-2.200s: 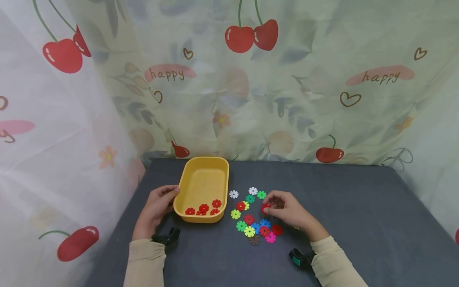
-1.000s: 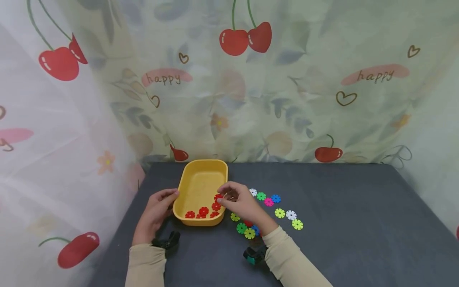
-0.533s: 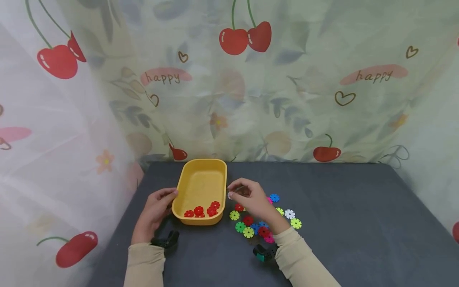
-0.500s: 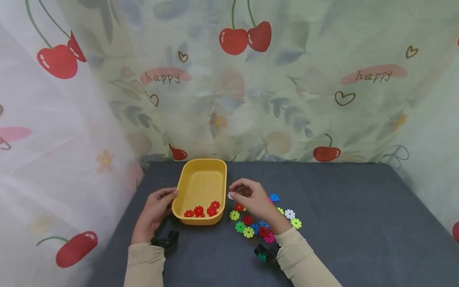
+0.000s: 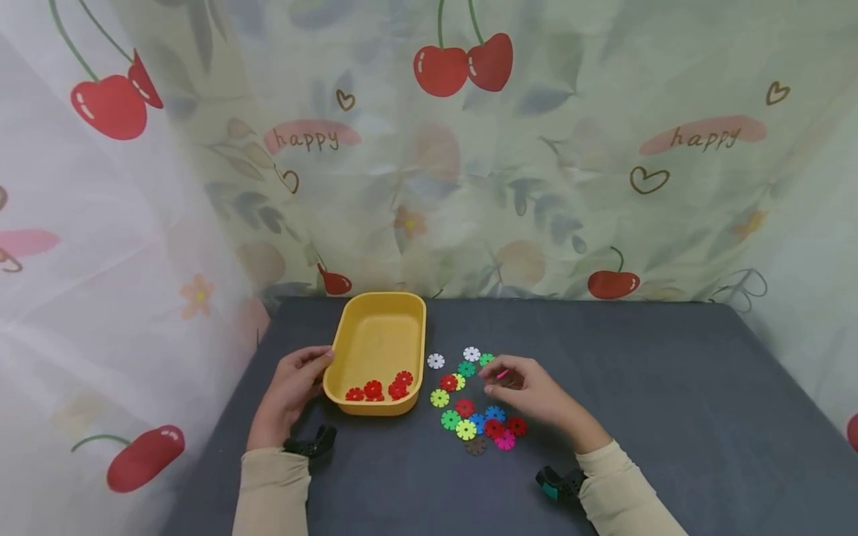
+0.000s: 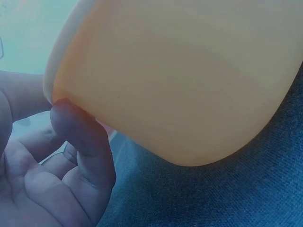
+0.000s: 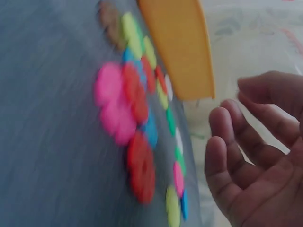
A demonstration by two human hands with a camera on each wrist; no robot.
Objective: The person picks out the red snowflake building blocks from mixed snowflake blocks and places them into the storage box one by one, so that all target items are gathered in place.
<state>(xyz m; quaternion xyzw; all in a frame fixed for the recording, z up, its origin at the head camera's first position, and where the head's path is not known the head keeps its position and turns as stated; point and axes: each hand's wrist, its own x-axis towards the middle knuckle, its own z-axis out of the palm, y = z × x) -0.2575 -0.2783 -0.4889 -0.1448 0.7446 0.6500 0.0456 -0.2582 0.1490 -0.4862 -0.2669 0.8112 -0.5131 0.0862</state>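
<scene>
My right hand [image 5: 539, 393] has moved from beside the tray [image 5: 378, 339] toward the discs [image 5: 465, 430], loosely curved, holding nothing; my left hand [image 5: 291, 387] pinches the tray's side, probably steadying it.

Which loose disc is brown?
The brown disc, just below a yellow-green disc and left of a pink disc in the head view; no other is brown.

Booth-like nook: dark table [image 5: 670, 402], cherry-print sheeting [image 5: 462, 216]

Beige slvs [image 5: 271, 491] L+R, blk wrist straps [image 5: 312, 444]; R w/ teal patch [image 5: 550, 490].
</scene>
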